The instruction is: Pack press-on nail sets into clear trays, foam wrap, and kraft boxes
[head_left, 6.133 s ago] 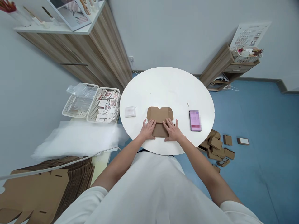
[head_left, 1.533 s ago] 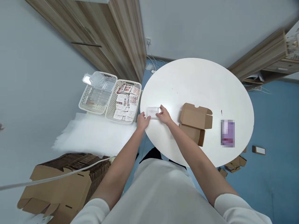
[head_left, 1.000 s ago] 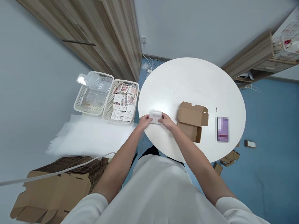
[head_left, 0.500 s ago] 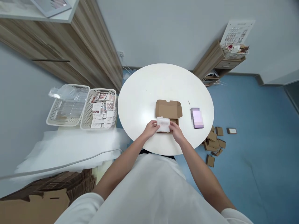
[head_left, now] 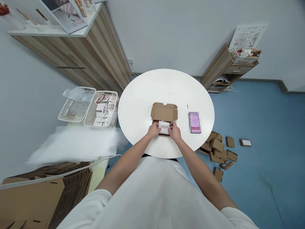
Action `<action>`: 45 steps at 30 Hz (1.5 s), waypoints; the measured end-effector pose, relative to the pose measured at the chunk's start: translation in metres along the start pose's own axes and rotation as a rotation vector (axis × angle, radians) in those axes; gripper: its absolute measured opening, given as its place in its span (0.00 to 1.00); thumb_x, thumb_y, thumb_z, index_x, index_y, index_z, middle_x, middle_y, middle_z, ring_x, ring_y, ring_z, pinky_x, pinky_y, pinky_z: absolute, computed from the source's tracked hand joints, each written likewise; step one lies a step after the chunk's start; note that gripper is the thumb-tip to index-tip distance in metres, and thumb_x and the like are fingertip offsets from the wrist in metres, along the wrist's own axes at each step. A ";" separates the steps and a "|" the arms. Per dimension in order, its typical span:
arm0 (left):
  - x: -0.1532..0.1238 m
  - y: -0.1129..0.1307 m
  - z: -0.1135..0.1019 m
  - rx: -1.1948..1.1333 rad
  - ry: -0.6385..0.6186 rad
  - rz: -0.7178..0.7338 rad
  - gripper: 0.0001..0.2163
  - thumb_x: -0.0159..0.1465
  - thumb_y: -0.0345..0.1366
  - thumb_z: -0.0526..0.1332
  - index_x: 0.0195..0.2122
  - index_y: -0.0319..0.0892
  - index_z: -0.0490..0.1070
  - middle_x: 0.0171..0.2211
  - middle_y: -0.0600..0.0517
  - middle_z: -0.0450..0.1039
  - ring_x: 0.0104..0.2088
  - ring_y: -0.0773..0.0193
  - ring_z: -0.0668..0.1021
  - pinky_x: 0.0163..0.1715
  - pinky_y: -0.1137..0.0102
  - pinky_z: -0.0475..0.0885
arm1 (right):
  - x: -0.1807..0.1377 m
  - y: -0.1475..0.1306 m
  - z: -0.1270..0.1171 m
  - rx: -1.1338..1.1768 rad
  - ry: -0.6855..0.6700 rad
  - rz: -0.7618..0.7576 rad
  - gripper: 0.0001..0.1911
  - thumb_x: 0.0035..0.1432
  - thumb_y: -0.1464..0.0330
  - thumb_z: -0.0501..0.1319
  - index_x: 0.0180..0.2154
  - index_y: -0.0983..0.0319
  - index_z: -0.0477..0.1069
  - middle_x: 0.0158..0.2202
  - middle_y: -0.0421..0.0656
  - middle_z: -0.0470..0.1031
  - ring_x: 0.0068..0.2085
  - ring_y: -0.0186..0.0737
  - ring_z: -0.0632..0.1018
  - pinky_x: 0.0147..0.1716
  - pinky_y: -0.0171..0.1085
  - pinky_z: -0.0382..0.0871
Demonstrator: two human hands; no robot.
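An open brown cardboard box (head_left: 164, 114) lies on the round white table (head_left: 143, 86), its lid folded back away from me. A small packet in white wrapping (head_left: 164, 127) sits at the box's opening, partly down inside it. My left hand (head_left: 154, 129) grips the packet's left end, fingers closed. At the right end my right hand (head_left: 174, 131) pinches it the same way. The fingers cover the box's side walls, and what the wrapping contains is hidden.
A purple pixelated rectangular item (head_left: 194, 122) lies on the table to the right. Baskets at the left hold printed cards (head_left: 104, 109) and clear plastic cases (head_left: 78, 105). White wrapping sheets (head_left: 76, 143) are stacked nearer. Small cardboard boxes (head_left: 218, 146) are heaped on the floor at right.
Both hands have lowered the white packet into the box's opening; before, it was held above the box's front left part. The whole view has shifted slightly.
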State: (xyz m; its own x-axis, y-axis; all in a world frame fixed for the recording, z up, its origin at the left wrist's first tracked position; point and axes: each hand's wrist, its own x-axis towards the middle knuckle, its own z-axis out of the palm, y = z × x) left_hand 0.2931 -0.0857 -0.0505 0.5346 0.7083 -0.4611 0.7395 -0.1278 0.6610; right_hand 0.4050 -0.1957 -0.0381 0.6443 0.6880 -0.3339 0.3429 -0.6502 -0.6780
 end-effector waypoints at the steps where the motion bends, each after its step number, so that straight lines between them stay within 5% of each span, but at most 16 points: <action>1: 0.000 0.000 0.001 0.039 0.008 -0.004 0.09 0.52 0.33 0.58 0.36 0.41 0.66 0.30 0.49 0.74 0.35 0.58 0.75 0.33 0.68 0.67 | 0.000 -0.001 0.001 -0.041 -0.012 -0.008 0.19 0.51 0.73 0.50 0.46 0.60 0.59 0.32 0.41 0.72 0.34 0.39 0.72 0.33 0.35 0.61; 9: -0.006 0.003 0.004 0.317 -0.056 0.023 0.16 0.55 0.30 0.54 0.46 0.37 0.61 0.41 0.42 0.71 0.43 0.55 0.73 0.38 0.66 0.65 | -0.007 0.000 0.013 -0.435 -0.196 -0.208 0.13 0.52 0.78 0.50 0.41 0.65 0.63 0.41 0.50 0.67 0.39 0.42 0.70 0.36 0.36 0.61; 15: -0.020 0.004 -0.001 0.304 -0.046 0.204 0.19 0.55 0.27 0.52 0.49 0.34 0.60 0.46 0.38 0.66 0.47 0.53 0.69 0.43 0.64 0.65 | -0.012 0.000 0.018 -0.454 -0.133 -0.277 0.16 0.49 0.81 0.50 0.41 0.68 0.64 0.43 0.54 0.63 0.40 0.44 0.68 0.37 0.39 0.63; 19: -0.027 -0.007 -0.015 0.195 0.102 0.361 0.16 0.56 0.30 0.53 0.46 0.39 0.63 0.44 0.44 0.66 0.47 0.57 0.69 0.45 0.64 0.65 | -0.018 0.004 0.007 -0.344 -0.043 -0.358 0.19 0.50 0.78 0.50 0.46 0.66 0.63 0.48 0.52 0.61 0.46 0.44 0.66 0.42 0.39 0.62; 22: -0.027 -0.022 -0.026 0.074 0.199 0.268 0.17 0.57 0.34 0.54 0.49 0.39 0.62 0.48 0.43 0.64 0.46 0.59 0.70 0.45 0.66 0.66 | -0.023 0.016 -0.007 -0.198 0.043 -0.265 0.21 0.52 0.73 0.51 0.49 0.63 0.62 0.50 0.50 0.61 0.47 0.43 0.67 0.45 0.38 0.62; 26: -0.026 -0.035 -0.030 -0.079 0.074 0.013 0.18 0.57 0.38 0.54 0.48 0.38 0.64 0.46 0.44 0.68 0.42 0.60 0.73 0.42 0.68 0.66 | -0.025 0.033 -0.016 0.003 -0.054 0.032 0.23 0.53 0.67 0.51 0.51 0.64 0.61 0.47 0.49 0.67 0.40 0.40 0.72 0.42 0.37 0.64; 30: -0.028 -0.037 -0.023 -0.216 -0.016 0.024 0.15 0.57 0.37 0.53 0.44 0.43 0.69 0.42 0.49 0.73 0.40 0.62 0.74 0.40 0.70 0.66 | -0.022 0.037 -0.009 0.115 -0.155 0.043 0.21 0.52 0.70 0.50 0.49 0.61 0.64 0.45 0.45 0.70 0.38 0.37 0.74 0.40 0.36 0.65; 35: -0.025 -0.041 -0.020 -0.279 0.041 -0.022 0.17 0.57 0.40 0.55 0.45 0.41 0.68 0.43 0.47 0.72 0.42 0.60 0.73 0.42 0.68 0.66 | -0.014 0.039 -0.009 0.149 -0.134 0.051 0.21 0.50 0.68 0.53 0.48 0.61 0.66 0.46 0.46 0.71 0.40 0.39 0.73 0.41 0.37 0.64; 41: 0.007 -0.040 -0.043 -0.329 0.178 -0.064 0.19 0.57 0.48 0.53 0.42 0.39 0.68 0.47 0.43 0.69 0.48 0.57 0.71 0.44 0.68 0.63 | 0.026 0.037 -0.045 0.261 -0.031 0.138 0.21 0.50 0.63 0.55 0.47 0.63 0.66 0.46 0.47 0.70 0.44 0.39 0.71 0.42 0.37 0.65; 45: 0.033 -0.022 -0.064 -0.459 0.136 -0.092 0.24 0.59 0.54 0.47 0.42 0.39 0.67 0.48 0.42 0.68 0.45 0.58 0.72 0.40 0.67 0.66 | 0.062 0.021 -0.066 0.466 -0.027 0.231 0.18 0.52 0.59 0.54 0.41 0.62 0.68 0.45 0.48 0.71 0.39 0.37 0.73 0.36 0.34 0.68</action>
State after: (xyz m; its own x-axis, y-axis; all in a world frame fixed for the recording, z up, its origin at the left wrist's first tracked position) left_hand 0.2681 -0.0144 -0.0427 0.3945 0.7904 -0.4685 0.5076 0.2376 0.8282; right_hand 0.4974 -0.1879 -0.0304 0.6473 0.5555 -0.5220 -0.1511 -0.5777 -0.8022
